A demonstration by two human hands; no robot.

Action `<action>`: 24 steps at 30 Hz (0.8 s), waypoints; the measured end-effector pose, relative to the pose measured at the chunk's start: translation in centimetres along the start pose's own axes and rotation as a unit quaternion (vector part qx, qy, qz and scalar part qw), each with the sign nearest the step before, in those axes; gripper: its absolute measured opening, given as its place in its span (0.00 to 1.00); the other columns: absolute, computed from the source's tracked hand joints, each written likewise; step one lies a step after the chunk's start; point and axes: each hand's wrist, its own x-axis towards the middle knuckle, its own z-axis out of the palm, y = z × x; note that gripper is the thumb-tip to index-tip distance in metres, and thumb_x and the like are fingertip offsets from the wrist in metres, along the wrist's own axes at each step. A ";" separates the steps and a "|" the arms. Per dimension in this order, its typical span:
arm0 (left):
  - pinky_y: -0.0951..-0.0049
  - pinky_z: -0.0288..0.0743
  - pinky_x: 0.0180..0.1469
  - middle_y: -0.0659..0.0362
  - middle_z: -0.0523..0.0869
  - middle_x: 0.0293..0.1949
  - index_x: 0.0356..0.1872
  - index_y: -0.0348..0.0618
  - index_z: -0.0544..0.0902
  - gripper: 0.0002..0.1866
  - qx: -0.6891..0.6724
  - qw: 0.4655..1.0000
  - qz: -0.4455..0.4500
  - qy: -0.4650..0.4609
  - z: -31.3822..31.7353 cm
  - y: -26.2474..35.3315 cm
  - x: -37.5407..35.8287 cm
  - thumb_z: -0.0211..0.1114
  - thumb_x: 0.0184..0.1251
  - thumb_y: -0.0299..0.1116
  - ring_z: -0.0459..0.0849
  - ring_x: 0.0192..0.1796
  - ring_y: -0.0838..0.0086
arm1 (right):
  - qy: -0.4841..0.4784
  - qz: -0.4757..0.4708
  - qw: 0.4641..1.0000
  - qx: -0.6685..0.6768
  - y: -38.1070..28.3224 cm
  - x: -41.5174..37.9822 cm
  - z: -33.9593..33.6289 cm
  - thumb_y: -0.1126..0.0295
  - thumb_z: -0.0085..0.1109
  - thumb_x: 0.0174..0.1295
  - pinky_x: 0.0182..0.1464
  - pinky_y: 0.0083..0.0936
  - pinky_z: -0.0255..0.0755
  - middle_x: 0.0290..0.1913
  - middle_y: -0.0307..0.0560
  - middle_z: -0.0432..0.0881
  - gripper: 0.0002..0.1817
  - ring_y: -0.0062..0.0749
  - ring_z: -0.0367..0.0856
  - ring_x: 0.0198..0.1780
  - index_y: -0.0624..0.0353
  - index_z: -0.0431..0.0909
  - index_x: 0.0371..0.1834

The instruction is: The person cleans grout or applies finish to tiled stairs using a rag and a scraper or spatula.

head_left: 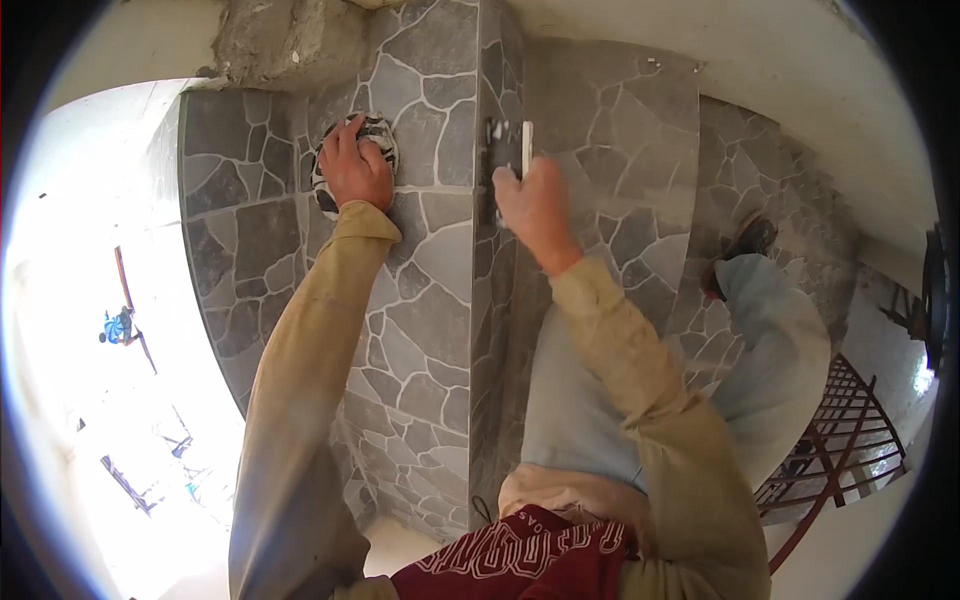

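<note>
Over a bunched black-and-white patterned cloth (328, 190) lies my left hand (358, 168), fingers curled onto it. The cloth rests on the grey stone-pattern tiles of a step (430, 270), close to its left side. My right hand (535, 205) grips a hand tool with a pale, straight bar (527, 148). Motion blurs the dark, white-flecked part of this tool, which overlaps the narrow vertical tile face beside the step edge, so I cannot tell its exact kind. My right fist is closed, thumb toward the step edge.
More tiled steps (640, 150) continue to the right, where a shoe (754, 236) rests. Rough bare cement (290, 40) shows at the upper left. A dark red metal lattice (845, 430) stands at the lower right. Far below on the bright left side is a person in blue (117, 327).
</note>
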 end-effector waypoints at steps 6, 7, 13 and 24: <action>0.49 0.65 0.67 0.41 0.80 0.59 0.57 0.43 0.83 0.20 0.000 1.000 0.003 -0.011 0.2 0.2 0.2 0.53 0.67 0.31 0.75 0.62 0.45 | 0.040 -0.041 0.996 0.062 -1.0 0.9 -0.7 0.65 0.64 0.57 0.24 0.43 0.69 0.16 0.62 0.77 0.17 0.52 0.80 0.19 0.70 0.78 0.20; 0.49 0.65 0.67 0.41 0.80 0.59 0.57 0.43 0.83 0.20 -0.008 1.000 0.003 -0.008 0.1 0.1 0.3 0.52 0.67 0.31 0.75 0.62 0.45 | 0.041 -0.039 0.996 0.065 -1.2 0.8 -1.0 0.65 0.64 0.57 0.24 0.43 0.69 0.16 0.62 0.77 0.17 0.52 0.80 0.19 0.70 0.78 0.20; 0.49 0.64 0.67 0.42 0.79 0.59 0.58 0.43 0.82 0.21 0.005 1.000 0.010 -0.018 0.3 0.0 0.4 0.51 0.67 0.31 0.75 0.62 0.45 | 0.049 -0.056 0.996 -0.044 -1.3 1.7 -0.8 0.64 0.64 0.55 0.36 0.52 0.77 0.26 0.71 0.82 0.17 0.67 0.83 0.31 0.72 0.80 0.25; 0.51 0.63 0.67 0.42 0.80 0.57 0.58 0.42 0.82 0.21 0.004 1.000 0.011 -0.024 0.5 -0.2 0.5 0.50 0.68 0.32 0.75 0.61 0.46 | -0.052 0.038 0.998 -0.010 -2.8 3.4 -2.8 0.63 0.62 0.56 0.41 0.49 0.79 0.28 0.71 0.82 0.17 0.66 0.85 0.35 0.72 0.82 0.28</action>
